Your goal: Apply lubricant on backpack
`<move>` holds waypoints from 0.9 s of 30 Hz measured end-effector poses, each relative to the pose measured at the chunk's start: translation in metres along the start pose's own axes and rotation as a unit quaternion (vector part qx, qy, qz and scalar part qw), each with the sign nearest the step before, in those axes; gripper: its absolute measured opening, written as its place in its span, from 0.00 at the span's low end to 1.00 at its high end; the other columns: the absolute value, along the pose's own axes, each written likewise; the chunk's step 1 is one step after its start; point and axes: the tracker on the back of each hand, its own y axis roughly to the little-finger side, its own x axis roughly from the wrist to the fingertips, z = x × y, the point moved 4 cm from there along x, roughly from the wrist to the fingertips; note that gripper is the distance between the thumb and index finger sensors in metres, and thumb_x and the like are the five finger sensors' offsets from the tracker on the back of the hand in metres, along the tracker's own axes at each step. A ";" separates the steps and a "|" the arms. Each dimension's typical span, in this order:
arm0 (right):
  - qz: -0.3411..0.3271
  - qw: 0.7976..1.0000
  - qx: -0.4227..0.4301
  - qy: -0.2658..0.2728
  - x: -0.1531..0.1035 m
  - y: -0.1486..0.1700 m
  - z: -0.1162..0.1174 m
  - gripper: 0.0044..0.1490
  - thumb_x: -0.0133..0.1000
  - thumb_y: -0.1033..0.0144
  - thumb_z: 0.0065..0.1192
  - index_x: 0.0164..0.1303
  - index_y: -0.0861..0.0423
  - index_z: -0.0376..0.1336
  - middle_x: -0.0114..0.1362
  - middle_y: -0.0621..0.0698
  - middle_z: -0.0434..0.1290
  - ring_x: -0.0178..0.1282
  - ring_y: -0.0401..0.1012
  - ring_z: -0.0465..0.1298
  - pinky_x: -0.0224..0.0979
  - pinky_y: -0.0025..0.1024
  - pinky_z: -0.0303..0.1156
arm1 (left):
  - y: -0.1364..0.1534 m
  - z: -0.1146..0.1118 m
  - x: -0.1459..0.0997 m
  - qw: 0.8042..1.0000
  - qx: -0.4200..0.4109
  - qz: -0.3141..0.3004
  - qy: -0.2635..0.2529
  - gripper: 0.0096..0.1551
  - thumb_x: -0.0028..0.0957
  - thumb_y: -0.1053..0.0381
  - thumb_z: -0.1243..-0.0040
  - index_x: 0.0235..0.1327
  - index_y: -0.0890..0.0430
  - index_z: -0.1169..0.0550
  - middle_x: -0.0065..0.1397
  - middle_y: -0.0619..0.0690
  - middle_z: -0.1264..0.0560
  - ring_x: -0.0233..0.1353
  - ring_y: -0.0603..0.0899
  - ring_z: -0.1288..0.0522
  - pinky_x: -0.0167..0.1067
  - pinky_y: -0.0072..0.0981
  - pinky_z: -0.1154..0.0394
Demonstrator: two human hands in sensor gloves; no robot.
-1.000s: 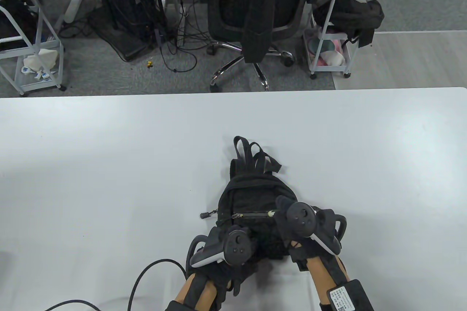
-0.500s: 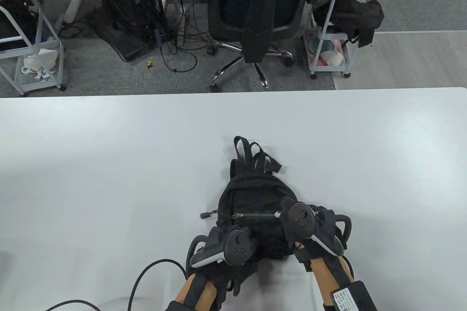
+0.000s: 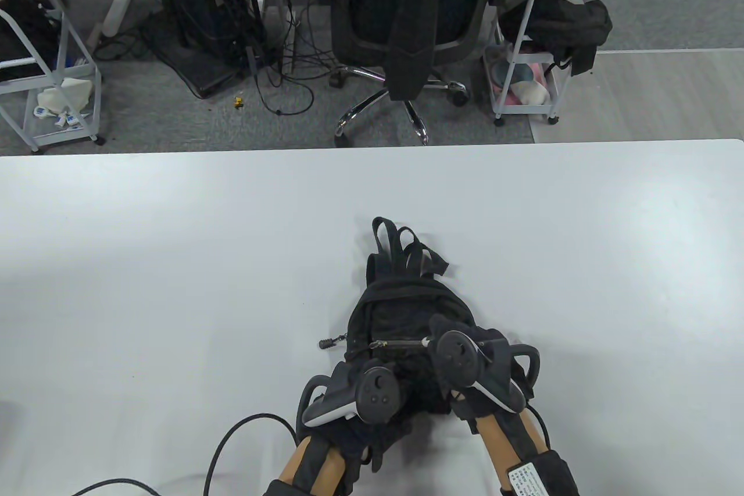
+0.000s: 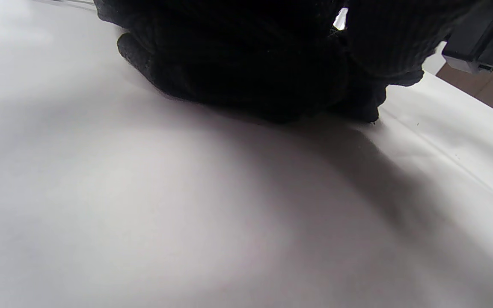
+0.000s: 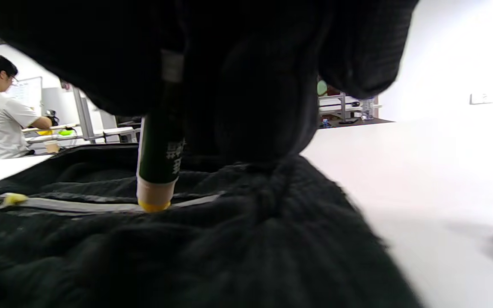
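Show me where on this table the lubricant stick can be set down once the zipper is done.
Bare table spreads left of the backpack, and more bare top lies right of it and beyond its straps. It is crowded near the front edge: left hand, right hand holding the lubricant stick, and a black cable at lower left.

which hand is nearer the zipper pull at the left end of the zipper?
Left. Left hand rests just below the zipper pull; right hand works at the zipper's opposite end.

Pale print on lubricant stick (image 5: pixel 161 158), wrist label (image 3: pixel 526 475): both illegible
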 end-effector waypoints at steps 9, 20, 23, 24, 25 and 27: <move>-0.007 1.000 0.007 0.001 0.000 -0.010 0.003 0.28 0.50 0.49 0.73 0.61 0.42 0.71 0.56 0.44 0.83 0.43 0.39 0.89 0.63 0.45 0.79 | 0.000 0.000 0.000 1.000 -0.002 0.000 0.000 0.42 0.53 0.34 0.42 0.79 0.50 0.32 0.86 0.56 0.45 0.85 0.67 0.47 0.74 0.68 0.47; -0.001 1.000 -0.008 0.005 -0.001 -0.008 -0.002 0.28 0.50 0.50 0.74 0.61 0.41 0.72 0.56 0.45 0.83 0.44 0.40 0.90 0.63 0.46 0.79 | 0.000 0.000 0.001 1.000 -0.002 -0.001 0.001 0.42 0.53 0.34 0.42 0.79 0.50 0.32 0.86 0.56 0.45 0.85 0.67 0.47 0.74 0.68 0.47; 0.008 1.000 -0.010 -0.001 -0.001 0.001 -0.002 0.28 0.49 0.50 0.74 0.61 0.41 0.72 0.56 0.45 0.83 0.43 0.40 0.90 0.62 0.46 0.79 | 0.000 0.000 0.001 1.000 -0.004 -0.001 0.001 0.42 0.53 0.34 0.42 0.79 0.50 0.32 0.86 0.56 0.45 0.85 0.67 0.47 0.74 0.68 0.47; 0.009 1.000 -0.004 0.001 0.000 0.001 -0.002 0.27 0.50 0.50 0.74 0.60 0.41 0.72 0.56 0.45 0.83 0.43 0.40 0.90 0.62 0.46 0.79 | 0.000 0.000 0.001 1.000 -0.004 -0.001 0.002 0.42 0.53 0.34 0.42 0.79 0.50 0.33 0.86 0.56 0.45 0.85 0.67 0.47 0.74 0.68 0.47; 0.009 1.000 -0.003 0.001 0.000 0.000 -0.002 0.27 0.50 0.50 0.74 0.60 0.41 0.72 0.55 0.45 0.84 0.43 0.40 0.89 0.62 0.45 0.79 | 0.000 0.000 0.001 1.000 -0.004 -0.001 0.002 0.42 0.53 0.34 0.42 0.79 0.50 0.33 0.86 0.56 0.45 0.84 0.67 0.47 0.74 0.68 0.47; 0.004 1.000 0.004 0.000 0.000 -0.007 0.000 0.27 0.50 0.50 0.74 0.60 0.40 0.72 0.56 0.44 0.83 0.43 0.39 0.90 0.62 0.45 0.79 | 0.000 0.000 0.001 1.000 -0.005 -0.002 0.001 0.42 0.53 0.34 0.42 0.79 0.50 0.33 0.86 0.56 0.45 0.84 0.67 0.47 0.74 0.68 0.47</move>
